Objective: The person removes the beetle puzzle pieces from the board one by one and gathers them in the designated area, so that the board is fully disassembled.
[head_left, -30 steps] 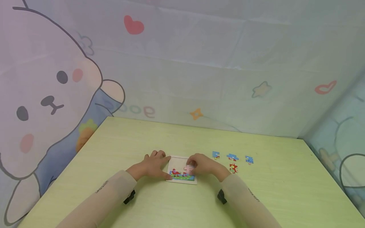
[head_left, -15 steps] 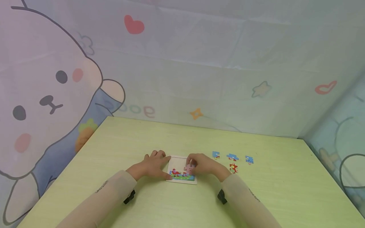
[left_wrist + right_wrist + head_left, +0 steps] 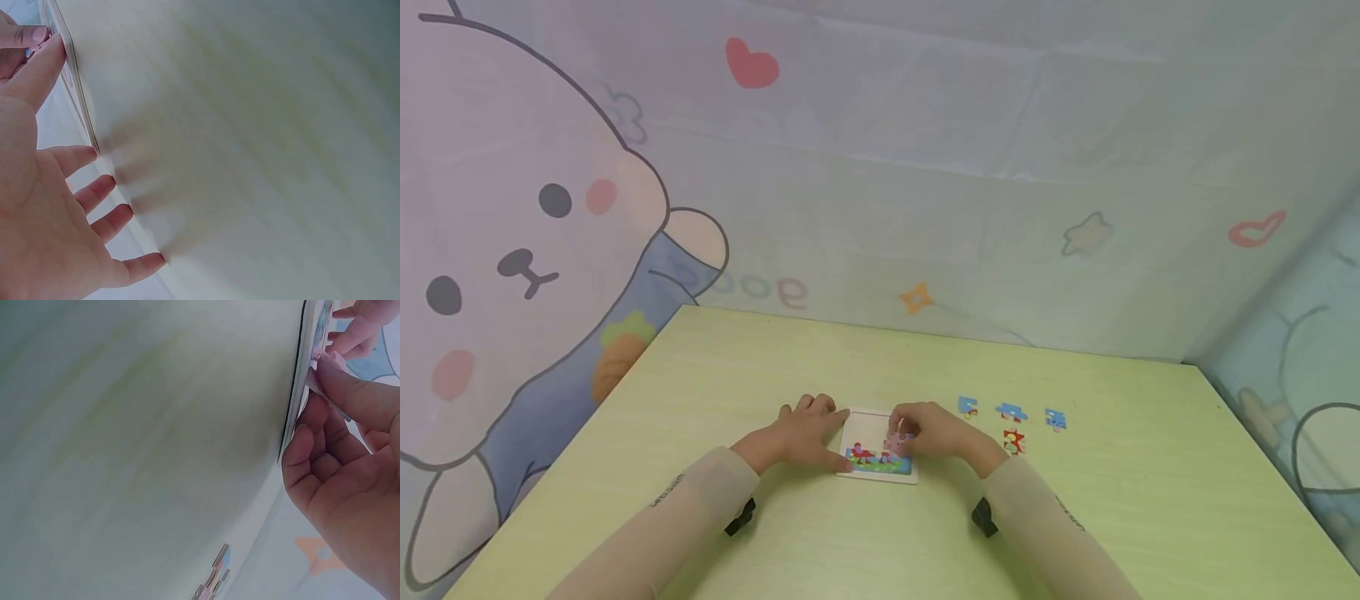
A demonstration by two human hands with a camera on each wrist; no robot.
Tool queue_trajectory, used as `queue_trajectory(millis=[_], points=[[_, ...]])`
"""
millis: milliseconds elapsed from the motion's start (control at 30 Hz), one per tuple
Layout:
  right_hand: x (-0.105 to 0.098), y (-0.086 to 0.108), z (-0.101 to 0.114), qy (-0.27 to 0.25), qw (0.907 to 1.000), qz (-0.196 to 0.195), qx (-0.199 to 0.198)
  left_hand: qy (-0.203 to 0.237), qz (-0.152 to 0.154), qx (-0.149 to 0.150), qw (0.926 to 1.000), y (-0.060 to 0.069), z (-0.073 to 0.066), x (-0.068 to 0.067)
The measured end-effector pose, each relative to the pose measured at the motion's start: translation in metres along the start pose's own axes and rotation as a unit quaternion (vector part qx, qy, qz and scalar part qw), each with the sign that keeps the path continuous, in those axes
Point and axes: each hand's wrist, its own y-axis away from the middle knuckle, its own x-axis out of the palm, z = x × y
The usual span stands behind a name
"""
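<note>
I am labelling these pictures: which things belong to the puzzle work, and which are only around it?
Job:
white-rimmed rectangular puzzle tray, touched by the left hand
pink jigsaw piece, pinched by the right hand
three loose mostly blue jigsaw pieces, one mostly red jigsaw piece, likely for this tray

Around it:
pale yellow-green table
pale printed cloth backdrop

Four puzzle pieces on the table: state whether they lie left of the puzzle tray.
No, the head view shows the four puzzle pieces to the right of the puzzle tray.
</note>
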Motion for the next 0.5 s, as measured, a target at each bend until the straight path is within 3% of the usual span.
queue_trajectory(millis=[500], points=[[0.0007,0.0016,0.0048,0.011,0.9999,-0.001,0.005,0.006,0.003,0.003,1.0000,-0.0005,0.0005,-0.0004]])
